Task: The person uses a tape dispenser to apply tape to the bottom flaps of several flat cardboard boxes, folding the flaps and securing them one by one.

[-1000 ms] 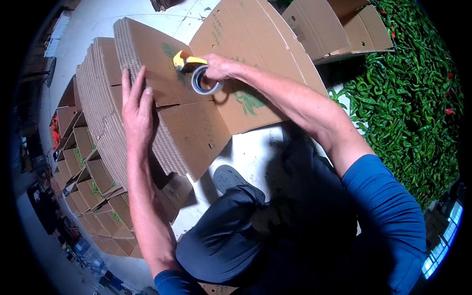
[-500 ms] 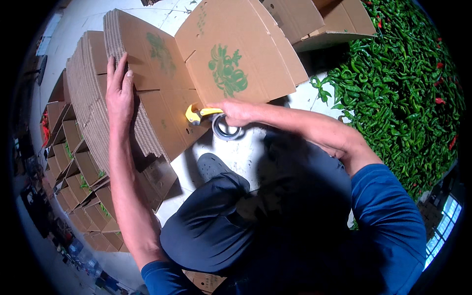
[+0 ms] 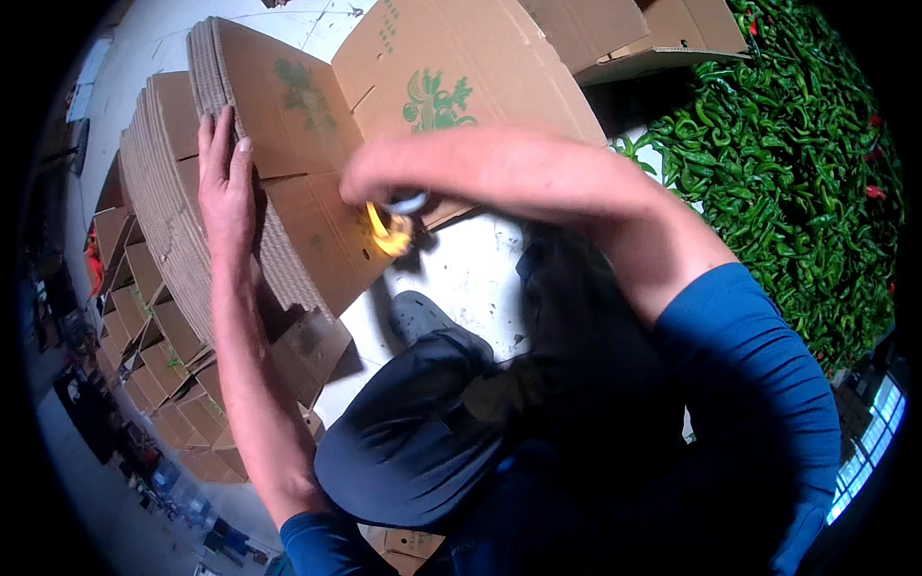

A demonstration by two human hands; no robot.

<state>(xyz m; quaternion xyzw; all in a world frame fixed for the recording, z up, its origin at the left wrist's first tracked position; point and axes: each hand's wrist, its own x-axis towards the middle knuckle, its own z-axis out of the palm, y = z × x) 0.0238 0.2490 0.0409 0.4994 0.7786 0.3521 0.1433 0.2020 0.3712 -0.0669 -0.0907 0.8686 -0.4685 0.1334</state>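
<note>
My left hand (image 3: 229, 197) lies with fingers stretched out along the upper edge of a thick stack of flattened cardboard boxes (image 3: 163, 192). The front carton (image 3: 307, 206) is folded open, and its right panel (image 3: 480, 67) bears a green printed vegetable picture. My right hand (image 3: 370, 173) is closed on a yellow tape dispenser (image 3: 389, 235), which is blurred by motion. Wrist and forearm bend over in front of the open carton, and the dispenser is at its lower panel. Part of the tape roll (image 3: 407, 204) shows under the hand; the fingers are mostly hidden.
A large heap of green peppers (image 3: 778, 182) with a few red ones covers the right side. Open cartons (image 3: 663, 38) stand at the top right. Several cardboard boxes (image 3: 154, 355) stand at the left. My shoe (image 3: 427, 317) rests on the pale floor (image 3: 480, 264).
My right hand has moved left and up and turned over, bringing the tape dispenser against the carton's lower panel. The right forearm now covers part of the printed panel. My left hand stays on the stack.
</note>
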